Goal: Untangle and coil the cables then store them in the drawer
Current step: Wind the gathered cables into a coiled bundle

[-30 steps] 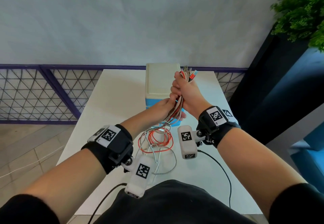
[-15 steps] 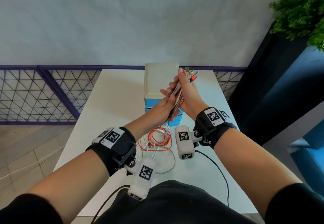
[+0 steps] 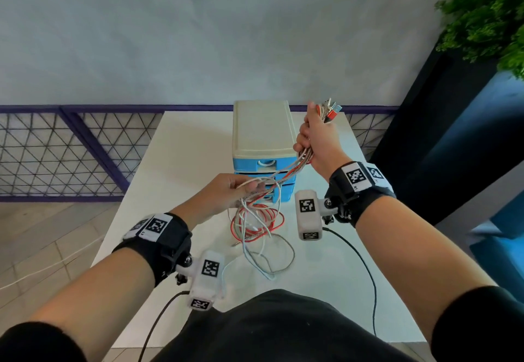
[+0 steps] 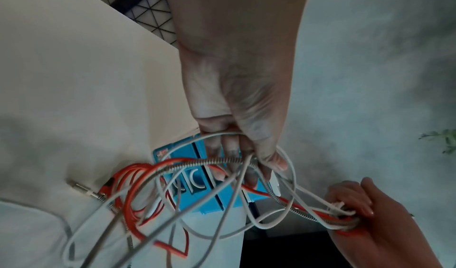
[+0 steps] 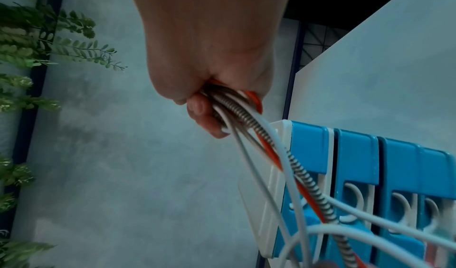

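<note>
Right hand [image 3: 317,140] fisted round cables [image 3: 263,219] near plugs; left hand [image 3: 226,194] pinching strands. Best to comb downward slowly, separating loops one by one.

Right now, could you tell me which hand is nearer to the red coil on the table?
Left. The left hand holds cable strands just above the red coil; the right hand grips the bundle's ends higher up, beside the drawer unit.

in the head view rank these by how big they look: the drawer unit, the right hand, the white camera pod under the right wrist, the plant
1. drawer unit
2. plant, cut off by the frame edge, so only its visible part counts
3. right hand and white camera pod: look alike, and the pod sits nearer the camera, so unranked
</note>
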The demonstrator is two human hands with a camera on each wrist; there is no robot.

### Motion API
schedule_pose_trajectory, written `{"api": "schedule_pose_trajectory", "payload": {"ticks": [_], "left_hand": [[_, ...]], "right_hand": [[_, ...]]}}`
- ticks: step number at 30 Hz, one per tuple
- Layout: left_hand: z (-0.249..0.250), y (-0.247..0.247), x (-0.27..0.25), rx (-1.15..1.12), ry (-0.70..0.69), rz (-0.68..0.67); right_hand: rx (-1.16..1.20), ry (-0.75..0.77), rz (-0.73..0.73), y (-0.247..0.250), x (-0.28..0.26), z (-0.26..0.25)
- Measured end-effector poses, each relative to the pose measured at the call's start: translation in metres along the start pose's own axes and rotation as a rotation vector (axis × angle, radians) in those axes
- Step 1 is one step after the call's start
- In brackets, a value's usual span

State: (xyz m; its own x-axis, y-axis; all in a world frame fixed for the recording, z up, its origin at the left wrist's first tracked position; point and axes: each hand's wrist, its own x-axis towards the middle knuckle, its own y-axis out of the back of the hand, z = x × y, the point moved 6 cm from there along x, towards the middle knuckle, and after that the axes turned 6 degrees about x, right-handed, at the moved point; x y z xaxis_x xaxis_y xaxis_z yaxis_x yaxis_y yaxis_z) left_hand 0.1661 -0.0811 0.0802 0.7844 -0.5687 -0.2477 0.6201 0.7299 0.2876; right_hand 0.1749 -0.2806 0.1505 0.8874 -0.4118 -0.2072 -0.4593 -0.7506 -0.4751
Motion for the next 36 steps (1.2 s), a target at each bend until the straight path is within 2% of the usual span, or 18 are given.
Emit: {"api": "schedule_pose_trajectory", "payload": {"ticks": [3,7,9,11,13,15,19,21,23,26,29,32,36], "left_hand": [[0.001,0.0,0.0,-0.184,0.011,-0.03],[-0.009,0.006,0.004,-0.38,0.129,-0.042],[-0.013,0.008,0.005,-0.373,0.166,-0.036],[-0.017,0.014,0.005,-0.25,0.175,0.006],[-0.019,0.023,0.007,-0.078,0.128,0.037],[-0.021,0.036,0.006,-0.002,0.083,0.055],[-0.025,0.056,0.0,-0.262,0.051,0.06],[-0.017,0.058,-0.001,-0.287,0.003,0.108],[0.002,0.054,0.001,-0.188,-0.055,0.145],[0.039,0.039,0.009,0.142,-0.158,0.16],[0.064,0.011,0.018,0.414,-0.249,0.098],[0.064,-0.009,0.023,0.435,-0.279,0.032],[0.039,0.002,0.02,0.369,-0.207,-0.017]], "right_hand": [[-0.026,0.014,0.021,0.002,0.0,-0.001],[-0.073,0.026,0.047,0.002,0.0,-0.002],[-0.085,0.025,0.051,0.002,-0.001,-0.001],[-0.102,0.027,0.055,0.003,-0.003,-0.001],[-0.125,0.036,0.07,0.005,-0.004,-0.002],[-0.146,0.05,0.096,0.009,-0.003,-0.005],[-0.152,0.067,0.135,0.017,0.0,-0.008],[-0.136,0.07,0.123,0.013,-0.001,-0.006],[-0.122,0.065,0.102,0.005,-0.002,-0.001],[-0.087,0.049,0.057,-0.009,-0.003,0.007],[-0.055,0.036,0.023,-0.022,-0.005,0.013],[-0.057,0.045,0.001,-0.028,-0.008,0.007],[-0.034,0.057,0.045,-0.017,-0.007,-0.007]]}}
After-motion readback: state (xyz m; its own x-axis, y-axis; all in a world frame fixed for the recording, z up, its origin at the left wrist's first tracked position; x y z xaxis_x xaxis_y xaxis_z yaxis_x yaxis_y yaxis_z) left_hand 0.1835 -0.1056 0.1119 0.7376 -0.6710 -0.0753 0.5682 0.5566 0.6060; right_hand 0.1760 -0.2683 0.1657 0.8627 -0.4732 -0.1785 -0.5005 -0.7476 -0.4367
